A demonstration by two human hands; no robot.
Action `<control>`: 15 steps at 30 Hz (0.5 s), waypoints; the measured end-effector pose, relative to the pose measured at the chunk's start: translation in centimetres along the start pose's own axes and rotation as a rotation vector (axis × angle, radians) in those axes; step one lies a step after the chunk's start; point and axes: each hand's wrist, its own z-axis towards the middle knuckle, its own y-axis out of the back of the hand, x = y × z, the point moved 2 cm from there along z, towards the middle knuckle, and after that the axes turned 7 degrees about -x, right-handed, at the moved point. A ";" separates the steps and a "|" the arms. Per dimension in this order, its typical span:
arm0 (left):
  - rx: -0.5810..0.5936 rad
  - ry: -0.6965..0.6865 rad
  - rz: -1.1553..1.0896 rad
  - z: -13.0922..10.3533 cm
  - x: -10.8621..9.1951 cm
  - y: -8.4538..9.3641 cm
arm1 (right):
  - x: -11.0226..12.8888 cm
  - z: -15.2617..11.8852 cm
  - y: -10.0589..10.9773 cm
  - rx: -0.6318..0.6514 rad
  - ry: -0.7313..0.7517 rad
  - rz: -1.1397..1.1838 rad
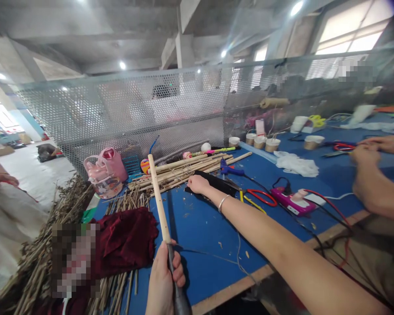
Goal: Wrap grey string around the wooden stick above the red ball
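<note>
Upright in my left hand (160,273) is a pale wooden stick (158,197), its lower part wrapped in something dark grey; my fingers are closed around the wrapped part. A thin dark strand (210,253) runs from near this hand across the blue table (200,236). My right hand (197,184), with a bangle at the wrist, reaches forward beside a black cloth (216,180) and a pile of peeled sticks (170,170). Its fingers are curled together, and what they pinch, if anything, is too small to make out.
Dark red cloth (128,238) and dry stalks (62,210) lie at left, near a pink jug (109,168). Rightward are a blue glue gun (231,169), red-handled scissors (262,197), a purple power strip (293,202) and paper cups (260,142). Another person's hands (367,153) work at far right.
</note>
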 end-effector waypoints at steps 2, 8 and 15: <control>0.003 0.004 -0.001 0.1 0.1 0.0 | 0.6 0.0 0.8 -0.012 0.017 0.128; 0.001 -0.003 -0.012 0.1 0.2 0.2 | 3.7 -2.0 7.5 -0.063 0.119 0.810; 0.026 -0.011 0.002 0.1 0.1 0.2 | 3.8 -5.3 13.4 -0.104 0.144 1.051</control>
